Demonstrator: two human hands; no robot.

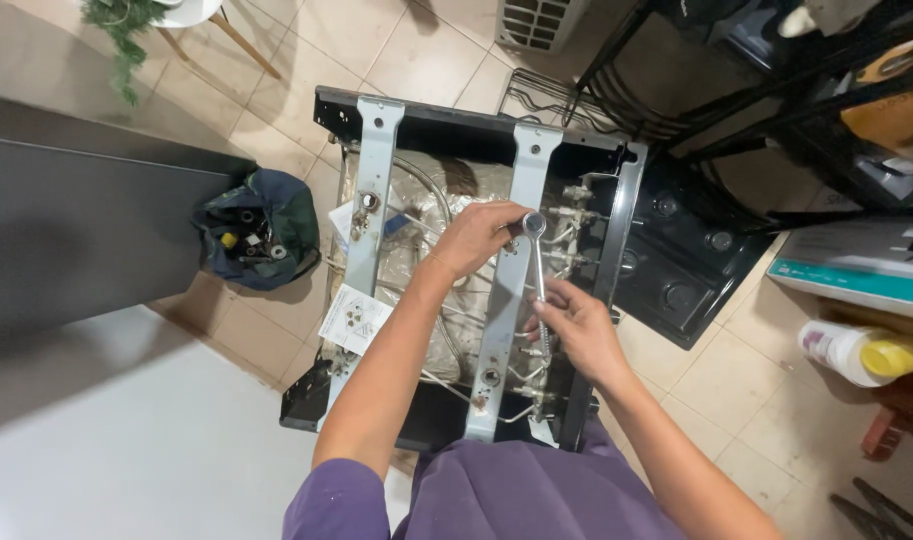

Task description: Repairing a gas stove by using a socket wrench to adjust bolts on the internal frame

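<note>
Purple cloth [507, 495] on the person's lap fills the bottom, closest to the camera. Both bare arms reach out from it over an open stove body [477, 290] that lies on the tiled floor [707, 380].

Near the middle of the stove body, the left hand [474, 238] bends at the wrist, and its fingers [507, 222] curl around the round head of a silver ratchet wrench [538, 285]. That head sits on top of the right-hand pale metal bar [514, 270] that crosses the stove body. Closer to the person, the right hand [574, 325] grips the wrench handle with its fingers closed, palm turned in toward the left arm. The wrench runs straight from one hand to the other.

Another pale metal bar [373, 220] crosses the left side of the stove body. A white paper sheet [354, 318] lies beside that bar. Left of the stove body, a dark bag [262, 232] holds small tools. Right of the stove body, a black glass stove top [689, 262] leans on the floor, and farther right a white bottle with a yellow cap [862, 353] lies on its side.
</note>
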